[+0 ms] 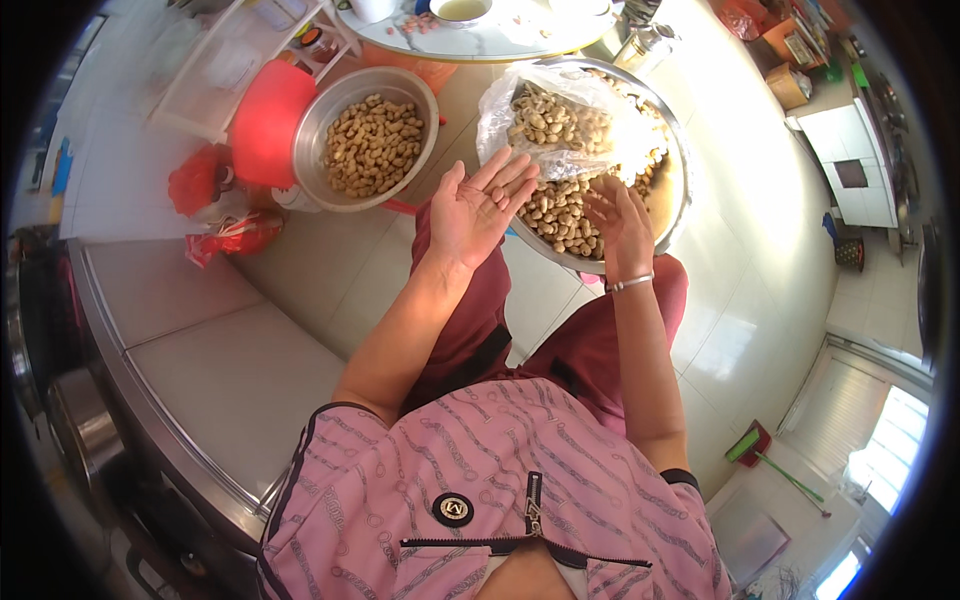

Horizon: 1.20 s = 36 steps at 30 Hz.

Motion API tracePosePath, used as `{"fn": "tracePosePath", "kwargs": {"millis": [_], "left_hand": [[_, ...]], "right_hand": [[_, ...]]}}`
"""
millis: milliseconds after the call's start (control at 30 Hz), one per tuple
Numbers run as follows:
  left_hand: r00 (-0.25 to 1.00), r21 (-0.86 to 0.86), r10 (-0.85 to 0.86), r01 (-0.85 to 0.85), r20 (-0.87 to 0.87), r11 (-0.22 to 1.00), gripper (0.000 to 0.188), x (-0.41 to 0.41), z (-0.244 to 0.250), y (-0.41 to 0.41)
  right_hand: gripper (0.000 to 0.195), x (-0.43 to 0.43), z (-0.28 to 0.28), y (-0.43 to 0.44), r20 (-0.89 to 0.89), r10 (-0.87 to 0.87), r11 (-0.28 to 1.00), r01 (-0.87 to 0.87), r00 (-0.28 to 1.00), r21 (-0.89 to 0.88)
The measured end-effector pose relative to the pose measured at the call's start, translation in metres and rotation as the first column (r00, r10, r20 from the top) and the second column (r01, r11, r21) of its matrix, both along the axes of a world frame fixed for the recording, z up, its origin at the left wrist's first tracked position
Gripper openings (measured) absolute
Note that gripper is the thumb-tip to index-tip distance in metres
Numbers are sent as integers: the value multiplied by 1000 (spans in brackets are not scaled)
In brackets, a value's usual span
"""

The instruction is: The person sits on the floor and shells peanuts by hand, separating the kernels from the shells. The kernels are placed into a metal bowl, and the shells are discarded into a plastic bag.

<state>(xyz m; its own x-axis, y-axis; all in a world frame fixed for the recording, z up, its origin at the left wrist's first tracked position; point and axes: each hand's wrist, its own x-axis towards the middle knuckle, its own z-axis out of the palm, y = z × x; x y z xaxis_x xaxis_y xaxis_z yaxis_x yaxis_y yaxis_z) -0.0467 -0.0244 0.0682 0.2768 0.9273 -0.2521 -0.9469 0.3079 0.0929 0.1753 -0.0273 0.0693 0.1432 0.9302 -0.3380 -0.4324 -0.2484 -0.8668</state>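
My left hand [476, 214] is turned palm up, with a few pinkish peanut kernels [499, 198] resting on its fingers. To its right, my right hand [624, 225] hovers over a wide metal basin [681, 169], fingers curved and slightly apart, with nothing visible in them. Loose unshelled peanuts [559, 217] lie in the near part of that basin. A clear plastic bag [499, 112] sits on top of them, with what look like peanut shells [544, 120] inside. Bright sunlight washes out part of the bag and basin.
Left of my hands, a metal bowl [306, 150] of unshelled peanuts [375, 146] stands beside a red plastic stool or chair [270, 124]. Ahead is a marble-patterned table [510, 45] with a bowl [461, 11] and scattered kernels [420, 24]. Red bags [236, 238] lie at left.
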Motion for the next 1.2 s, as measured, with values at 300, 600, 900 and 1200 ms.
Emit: {"fn": "tracePosePath", "kwargs": {"millis": [300, 600, 900, 1200], "left_hand": [[958, -59, 286, -286, -14, 956, 55, -53, 5, 26], [835, -324, 286, -465, -471, 824, 20, -114, -53, 174], [814, -131, 269, -385, -515, 914, 63, -145, -50, 288], [705, 4, 265, -349, -657, 937, 74, -143, -48, 240]], "right_hand": [[20, 26, -54, -81, -31, -85, 972, 76, 996, -223], [17, 8, -49, -71, -52, -62, 976, 50, 997, -210], [17, 6, -56, -65, -64, -69, 970, 52, 996, -237], [17, 7, -56, -67, -55, -42, 981, 30, 998, -192]]}}
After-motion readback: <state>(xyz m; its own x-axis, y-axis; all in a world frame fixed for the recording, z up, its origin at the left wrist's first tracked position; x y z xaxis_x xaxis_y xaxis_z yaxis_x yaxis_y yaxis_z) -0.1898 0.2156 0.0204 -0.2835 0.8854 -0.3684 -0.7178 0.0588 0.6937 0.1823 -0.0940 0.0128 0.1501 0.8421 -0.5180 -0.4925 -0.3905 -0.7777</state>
